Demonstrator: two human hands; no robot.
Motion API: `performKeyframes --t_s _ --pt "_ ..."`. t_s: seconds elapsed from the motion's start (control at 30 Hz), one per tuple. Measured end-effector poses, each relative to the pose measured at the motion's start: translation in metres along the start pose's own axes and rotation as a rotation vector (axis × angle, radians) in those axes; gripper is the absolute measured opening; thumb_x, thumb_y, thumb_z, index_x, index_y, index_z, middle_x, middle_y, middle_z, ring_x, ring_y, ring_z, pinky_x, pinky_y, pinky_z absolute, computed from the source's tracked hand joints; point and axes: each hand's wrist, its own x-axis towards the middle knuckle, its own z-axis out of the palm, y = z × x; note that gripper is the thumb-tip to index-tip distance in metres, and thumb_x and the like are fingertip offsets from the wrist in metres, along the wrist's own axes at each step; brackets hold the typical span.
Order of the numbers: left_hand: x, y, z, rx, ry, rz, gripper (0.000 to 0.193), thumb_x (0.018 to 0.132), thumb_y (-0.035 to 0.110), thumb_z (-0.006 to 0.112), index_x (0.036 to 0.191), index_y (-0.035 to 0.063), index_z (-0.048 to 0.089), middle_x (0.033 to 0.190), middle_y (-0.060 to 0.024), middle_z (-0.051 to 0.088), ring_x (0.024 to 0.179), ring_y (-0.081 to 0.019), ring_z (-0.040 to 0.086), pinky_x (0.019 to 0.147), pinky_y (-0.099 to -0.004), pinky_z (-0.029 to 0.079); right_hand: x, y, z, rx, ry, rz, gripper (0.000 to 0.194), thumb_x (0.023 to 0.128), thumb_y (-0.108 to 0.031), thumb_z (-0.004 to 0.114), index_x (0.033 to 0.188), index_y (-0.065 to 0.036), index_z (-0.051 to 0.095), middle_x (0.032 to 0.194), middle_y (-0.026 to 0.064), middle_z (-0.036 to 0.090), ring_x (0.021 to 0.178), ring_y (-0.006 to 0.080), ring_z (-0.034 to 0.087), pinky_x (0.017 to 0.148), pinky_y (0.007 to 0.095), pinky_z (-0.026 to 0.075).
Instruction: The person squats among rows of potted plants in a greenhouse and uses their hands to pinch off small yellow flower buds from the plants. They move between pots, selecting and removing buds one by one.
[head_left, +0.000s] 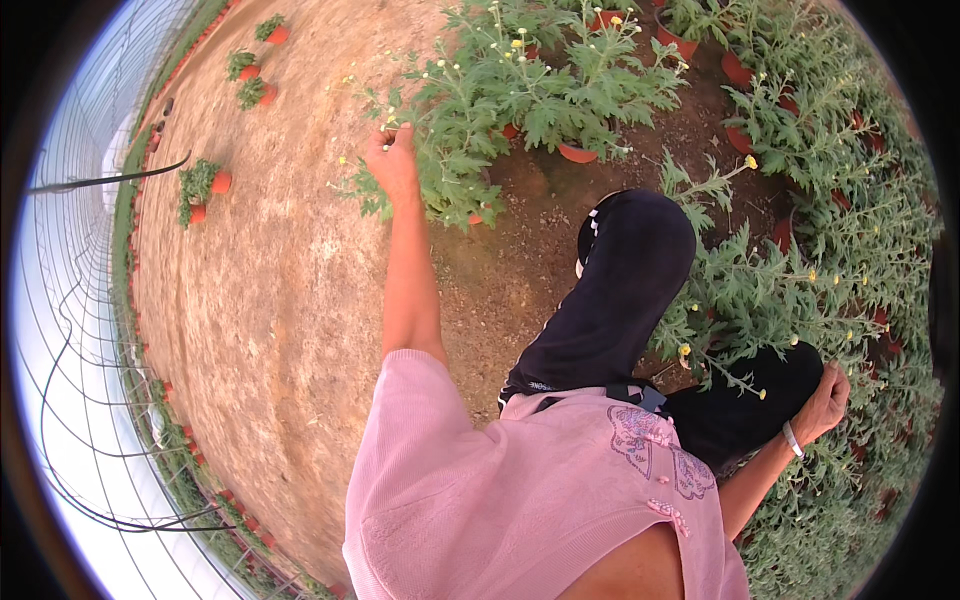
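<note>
My left hand reaches forward to the outer side of a potted chrysanthemum. Its thumb and fingertips are pinched together on a small flower bud at the end of a stem. More pale buds and a few yellow blooms stand on the tips of the same clump. Beside my bent right knee, my right hand has its fingers curled among the leaves. Whether it holds anything is hidden. A bracelet circles that wrist.
Dense rows of potted chrysanthemums in orange-red pots crowd my right side. Leafy stems lie between and across my legs. Bare soil extends on the left, with several small potted plants near a greenhouse wall.
</note>
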Motion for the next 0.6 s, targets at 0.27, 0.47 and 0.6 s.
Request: performKeyframes --t_s 0.27,0.47,0.6 --pt "-0.004 0.022 -0.014 -0.02 0.024 0.086 0.015 0.071 0.01 0.07 0.074 0.0025 0.057 0.064 -0.0019 0.052 0.055 -0.0099 0.047 0.052 -0.0244 0.039 -0.003 -0.008 0.003 -0.015 0.019 0.044 0.029 0.086 -0.026 0.065 0.077 0.002 0.06 0.086 0.0022 0.06 0.078 0.0101 0.05 0.077 0.0253 0.041" --pt "-0.02 0.009 -0.011 0.599 -0.111 0.415 0.02 0.067 0.012 0.074 0.085 0.0096 0.064 0.076 -0.0026 0.056 0.067 -0.0159 0.052 0.059 -0.0307 0.044 -0.002 -0.009 0.002 -0.058 0.007 0.01 0.031 0.086 -0.026 0.065 0.074 0.002 0.059 0.086 0.0027 0.06 0.077 0.0107 0.05 0.077 0.0254 0.041" --pt "-0.023 0.002 -0.003 0.838 -0.071 0.525 0.024 0.067 0.016 0.075 0.089 0.0146 0.066 0.075 -0.0031 0.055 0.069 -0.0209 0.056 0.061 -0.0349 0.046 -0.002 -0.007 0.002 -0.032 0.015 0.009 0.032 0.086 -0.026 0.065 0.073 0.003 0.059 0.086 0.0034 0.061 0.078 0.0111 0.051 0.078 0.0262 0.041"
